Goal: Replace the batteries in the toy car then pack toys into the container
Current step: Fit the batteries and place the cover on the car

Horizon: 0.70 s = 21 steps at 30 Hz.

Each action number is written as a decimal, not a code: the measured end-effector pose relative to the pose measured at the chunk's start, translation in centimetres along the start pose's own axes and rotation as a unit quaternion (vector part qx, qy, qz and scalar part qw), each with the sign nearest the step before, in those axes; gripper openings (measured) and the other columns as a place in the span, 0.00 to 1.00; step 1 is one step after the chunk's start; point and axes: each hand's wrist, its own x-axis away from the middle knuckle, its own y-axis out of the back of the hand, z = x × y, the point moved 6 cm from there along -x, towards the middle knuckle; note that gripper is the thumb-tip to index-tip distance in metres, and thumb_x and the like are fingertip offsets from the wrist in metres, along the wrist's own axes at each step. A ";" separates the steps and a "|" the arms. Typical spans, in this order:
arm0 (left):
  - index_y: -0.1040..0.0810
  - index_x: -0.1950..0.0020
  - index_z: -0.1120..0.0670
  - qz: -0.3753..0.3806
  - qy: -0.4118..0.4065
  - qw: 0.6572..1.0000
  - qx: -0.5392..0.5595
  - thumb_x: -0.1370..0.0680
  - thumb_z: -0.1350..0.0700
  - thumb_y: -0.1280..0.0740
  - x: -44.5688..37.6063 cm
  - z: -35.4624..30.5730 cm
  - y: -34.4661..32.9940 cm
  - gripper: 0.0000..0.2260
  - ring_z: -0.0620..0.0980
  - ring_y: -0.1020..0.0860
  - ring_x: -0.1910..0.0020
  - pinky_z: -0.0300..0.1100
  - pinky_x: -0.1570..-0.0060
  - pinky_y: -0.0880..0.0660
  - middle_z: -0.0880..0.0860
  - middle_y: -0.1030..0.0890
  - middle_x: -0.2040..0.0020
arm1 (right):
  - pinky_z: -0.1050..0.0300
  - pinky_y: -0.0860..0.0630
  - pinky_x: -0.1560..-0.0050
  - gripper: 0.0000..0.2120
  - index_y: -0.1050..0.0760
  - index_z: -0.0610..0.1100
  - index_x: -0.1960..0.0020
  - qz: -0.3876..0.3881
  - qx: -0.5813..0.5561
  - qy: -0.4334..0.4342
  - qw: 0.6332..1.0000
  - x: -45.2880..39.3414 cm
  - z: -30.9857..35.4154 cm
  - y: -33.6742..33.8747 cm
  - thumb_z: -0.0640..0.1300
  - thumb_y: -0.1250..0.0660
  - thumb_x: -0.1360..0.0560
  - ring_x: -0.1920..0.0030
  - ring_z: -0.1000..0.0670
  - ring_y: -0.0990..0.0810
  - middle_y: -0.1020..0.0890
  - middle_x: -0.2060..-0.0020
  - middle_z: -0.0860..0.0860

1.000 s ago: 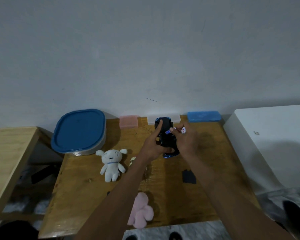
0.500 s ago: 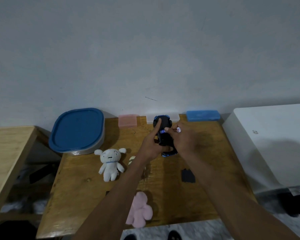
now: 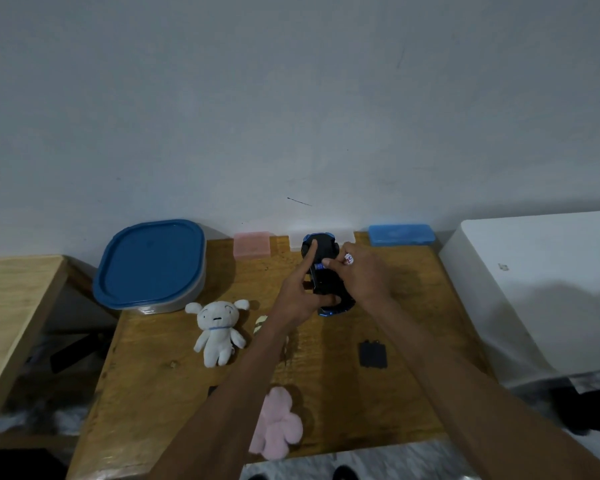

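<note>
The black and blue toy car [image 3: 328, 289] is held belly-up above the far middle of the wooden table [image 3: 174, 393]. My left hand [image 3: 300, 299] grips the car from the left, index finger stretched along its underside. My right hand [image 3: 361, 275] pinches a small blue battery [image 3: 319, 266] at the car's open compartment and keeps another battery [image 3: 349, 259] between its fingers. The black battery cover [image 3: 372, 354] lies on the table to the right. The container with a blue lid [image 3: 149, 265] stands shut at the far left corner.
A white plush dog [image 3: 217, 329] and a pink plush [image 3: 276, 424] lie on the table, with a striped toy [image 3: 260, 323] partly hidden by my left arm. Pink [image 3: 252, 244], clear [image 3: 297, 240] and blue [image 3: 400, 234] small boxes line the wall. A white surface [image 3: 548, 282] stands right.
The view drifted slightly. My right hand shifted a little at the car's underside, the blue battery still at the compartment. My left hand keeps its grip.
</note>
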 end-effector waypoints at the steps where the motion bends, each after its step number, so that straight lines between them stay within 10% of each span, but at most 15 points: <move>1: 0.44 0.21 0.35 0.004 0.004 1.000 0.006 0.31 0.66 0.21 0.0 -0.1 0.0 0.50 0.55 0.24 0.34 0.51 0.40 0.20 0.48 0.31 0.28 | 0.53 0.26 0.67 0.16 0.27 0.46 0.60 0.014 -0.017 -0.009 1.000 -0.1 -0.1 0.1 0.57 0.30 0.24 0.65 0.49 0.22 0.21 0.65 0.50; 7: 0.44 0.21 0.36 0.021 0.007 0.999 0.024 0.32 0.67 0.21 -0.1 -0.2 0.5 0.52 0.53 0.24 0.36 0.39 0.47 0.20 0.48 0.30 0.26 | 0.50 0.33 0.57 0.16 0.34 0.45 0.60 0.088 -0.079 -0.044 0.992 0.0 -0.4 0.9 0.53 0.53 0.23 0.59 0.46 0.31 0.29 0.61 0.45; 21: 0.44 0.19 0.41 0.031 -0.001 0.999 0.007 0.32 0.67 0.21 0.1 0.2 0.2 0.50 0.52 0.25 0.32 0.37 0.45 0.21 0.51 0.32 0.24 | 0.62 0.25 0.50 0.10 0.16 0.51 0.45 0.082 -0.150 0.012 0.985 0.8 -0.3 0.6 0.46 0.25 0.26 0.50 0.58 0.21 0.18 0.51 0.54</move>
